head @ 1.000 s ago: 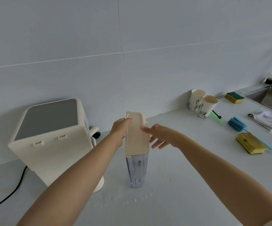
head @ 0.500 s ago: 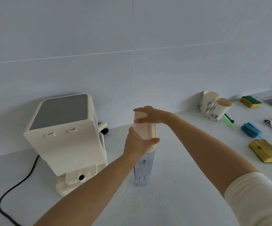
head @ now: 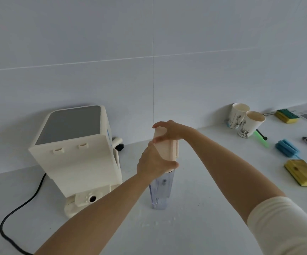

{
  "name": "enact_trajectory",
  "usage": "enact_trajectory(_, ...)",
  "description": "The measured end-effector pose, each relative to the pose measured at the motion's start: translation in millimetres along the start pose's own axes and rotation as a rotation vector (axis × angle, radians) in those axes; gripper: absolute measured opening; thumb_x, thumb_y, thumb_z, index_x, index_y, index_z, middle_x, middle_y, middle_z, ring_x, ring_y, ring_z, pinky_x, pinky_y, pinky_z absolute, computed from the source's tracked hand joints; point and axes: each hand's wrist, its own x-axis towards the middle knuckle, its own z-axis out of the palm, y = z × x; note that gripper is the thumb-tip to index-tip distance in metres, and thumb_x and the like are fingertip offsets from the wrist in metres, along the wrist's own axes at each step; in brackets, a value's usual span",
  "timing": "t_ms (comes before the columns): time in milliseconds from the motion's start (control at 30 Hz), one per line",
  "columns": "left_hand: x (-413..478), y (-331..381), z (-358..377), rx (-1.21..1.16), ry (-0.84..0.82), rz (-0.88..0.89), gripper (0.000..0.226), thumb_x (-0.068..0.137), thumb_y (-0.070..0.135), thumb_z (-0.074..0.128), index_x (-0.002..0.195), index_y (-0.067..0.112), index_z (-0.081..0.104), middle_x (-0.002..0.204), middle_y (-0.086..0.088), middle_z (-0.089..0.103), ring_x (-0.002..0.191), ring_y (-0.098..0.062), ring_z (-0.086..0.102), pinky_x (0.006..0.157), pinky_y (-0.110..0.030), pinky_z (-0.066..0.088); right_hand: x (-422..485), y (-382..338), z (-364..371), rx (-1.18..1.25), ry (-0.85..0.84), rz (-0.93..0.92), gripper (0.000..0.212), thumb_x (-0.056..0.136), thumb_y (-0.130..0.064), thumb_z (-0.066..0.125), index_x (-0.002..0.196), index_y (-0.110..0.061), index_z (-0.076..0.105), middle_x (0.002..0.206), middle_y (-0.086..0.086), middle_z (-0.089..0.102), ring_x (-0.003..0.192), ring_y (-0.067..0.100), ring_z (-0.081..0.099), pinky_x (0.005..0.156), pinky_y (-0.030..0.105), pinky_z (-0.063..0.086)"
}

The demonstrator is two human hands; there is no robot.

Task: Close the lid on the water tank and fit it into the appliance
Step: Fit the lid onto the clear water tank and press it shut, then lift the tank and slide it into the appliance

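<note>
Water tank (head: 161, 192): upright on tabletop (head: 204, 208), just right of appliance (head: 79, 153). Lid (head: 165, 144): upright a second ago, now down flat. My left hand (head: 154, 161) clasps its near end; right hand (head: 169, 131) presses the far end. Fitting not yet begun.

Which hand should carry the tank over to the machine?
Probably the left hand: it wraps the water tank near its top, on the side facing the appliance. The right hand only presses on the lid.
</note>
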Motion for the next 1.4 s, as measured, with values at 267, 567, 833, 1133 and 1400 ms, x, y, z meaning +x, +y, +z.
enact_trajectory(267, 17, -5, -36, 0.165, -0.221, 0.113, 0.067, 0.059, 0.034, 0.076, 0.117, 0.019, 0.047, 0.1, 0.004, 0.052, 0.089, -0.018, 0.049, 0.057, -0.019, 0.037, -13, 18, -6, 0.071, 0.105, 0.052, 0.065, 0.075, -0.046, 0.063, 0.131, -0.023, 0.038, 0.136, 0.007, 0.044, 0.12, 0.027, 0.043, 0.085, 0.03, 0.035)
enact_trajectory(567, 40, -17, -69, 0.242, -0.284, 0.192, 0.062, 0.056, 0.034, 0.081, 0.111, 0.018, 0.059, 0.107, 0.0, 0.063, 0.097, -0.02, 0.057, 0.078, -0.03, 0.043, -37, 44, -4, 0.252, 0.184, 0.093, 0.063, 0.073, -0.037, 0.069, 0.126, -0.015, 0.042, 0.128, 0.008, 0.049, 0.109, 0.024, 0.046, 0.083, 0.029, 0.038)
enact_trajectory(833, 62, -26, -83, 0.23, -0.302, 0.223, 0.081, 0.057, 0.031, 0.082, 0.129, 0.016, 0.048, 0.123, 0.001, 0.053, 0.113, -0.016, 0.049, 0.091, -0.024, 0.036, -60, 63, 8, 0.418, 0.22, 0.091, 0.067, 0.069, -0.037, 0.073, 0.125, -0.021, 0.04, 0.122, 0.002, 0.047, 0.101, 0.019, 0.045, 0.082, 0.03, 0.037)
enact_trajectory(1133, 73, -38, -83, 0.047, -0.302, 0.199, 0.084, 0.058, 0.02, 0.083, 0.132, 0.014, 0.044, 0.133, 0.0, 0.05, 0.12, -0.014, 0.046, 0.095, -0.024, 0.032, -67, 67, 21, 0.419, 0.289, 0.071, 0.076, 0.068, -0.04, 0.072, 0.132, -0.02, 0.035, 0.135, 0.009, 0.043, 0.112, 0.024, 0.044, 0.093, 0.033, 0.039)
enact_trajectory(1400, 64, -79, -52, -0.33, -0.383, 0.039, 0.107, 0.061, 0.011, 0.08, 0.144, 0.025, 0.014, 0.135, 0.003, 0.047, 0.127, -0.014, 0.041, 0.108, -0.031, 0.029, -77, 81, 35, 0.565, 0.179, 0.062, 0.108, 0.066, -0.025, 0.076, 0.143, -0.025, 0.0, 0.148, 0.011, 0.028, 0.127, 0.026, 0.039, 0.102, 0.037, 0.037)
